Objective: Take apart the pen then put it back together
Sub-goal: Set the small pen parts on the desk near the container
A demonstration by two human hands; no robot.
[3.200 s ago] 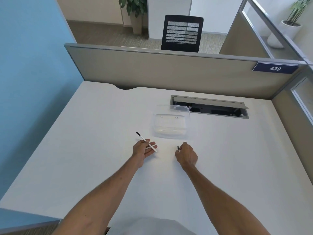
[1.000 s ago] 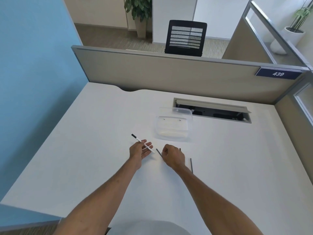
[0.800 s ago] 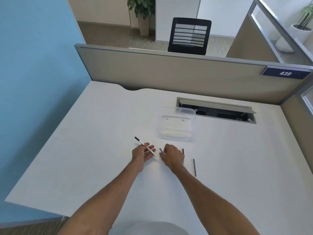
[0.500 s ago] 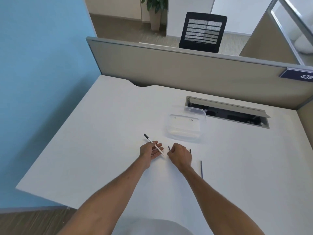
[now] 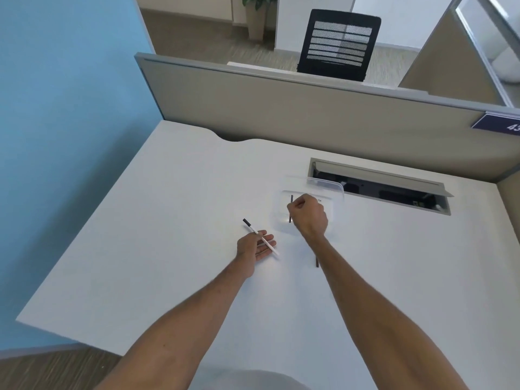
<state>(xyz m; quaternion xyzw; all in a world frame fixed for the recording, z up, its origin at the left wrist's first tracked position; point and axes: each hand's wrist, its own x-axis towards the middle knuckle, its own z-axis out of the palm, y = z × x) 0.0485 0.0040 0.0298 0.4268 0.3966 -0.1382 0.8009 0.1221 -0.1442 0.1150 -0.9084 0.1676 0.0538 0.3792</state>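
My left hand [image 5: 254, 246] rests on the white desk [image 5: 168, 249] and holds a thin white pen barrel [image 5: 260, 237] with a black end that points up-left. My right hand [image 5: 308, 213] is raised a little further back, closed around a thin dark rod [image 5: 291, 208], likely the pen's refill, held nearly upright over a clear plastic box [image 5: 336, 192]. Another thin dark pen piece [image 5: 316, 262] lies on the desk just left of my right forearm, partly hidden by it.
An open cable slot [image 5: 380, 187] is cut into the desk behind the clear box. A beige partition [image 5: 281, 108] closes the desk's far side and a blue wall [image 5: 56, 136] its left. A black office chair [image 5: 339, 43] stands beyond the partition.
My right hand has lifted from beside my left hand and moved back over the clear box, carrying the dark rod. My left hand keeps hold of the white barrel. The camera has turned left.
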